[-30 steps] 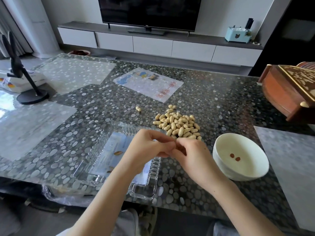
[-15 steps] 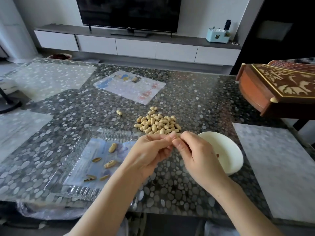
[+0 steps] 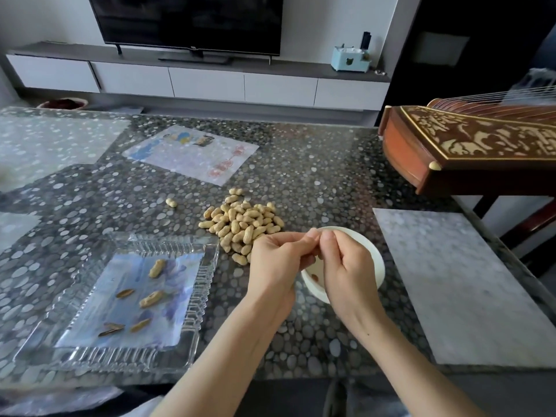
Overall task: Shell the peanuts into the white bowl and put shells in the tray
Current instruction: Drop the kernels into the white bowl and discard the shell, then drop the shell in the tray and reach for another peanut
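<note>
My left hand [image 3: 275, 260] and my right hand [image 3: 346, 266] meet fingertip to fingertip over the white bowl [image 3: 373, 257], pinching a peanut that their fingers almost fully hide. A reddish kernel [image 3: 315, 277] lies inside the bowl, whose near half my right hand covers. The pile of unshelled peanuts [image 3: 242, 221] lies on the table just behind my left hand. The clear glass tray [image 3: 192, 299] sits at the left with several shell pieces [image 3: 152, 297] in it.
One stray peanut [image 3: 171, 202] lies left of the pile. A printed sheet [image 3: 192, 153] lies further back. A carved wooden zither [image 3: 469, 142] overhangs the table's right side. A pale mat [image 3: 463, 284] lies right of the bowl. The table's front edge runs just below the tray.
Both hands have shifted right, from beside the tray to above the white bowl, still pinching together. The view has swung right, and more shell pieces show in the tray.
</note>
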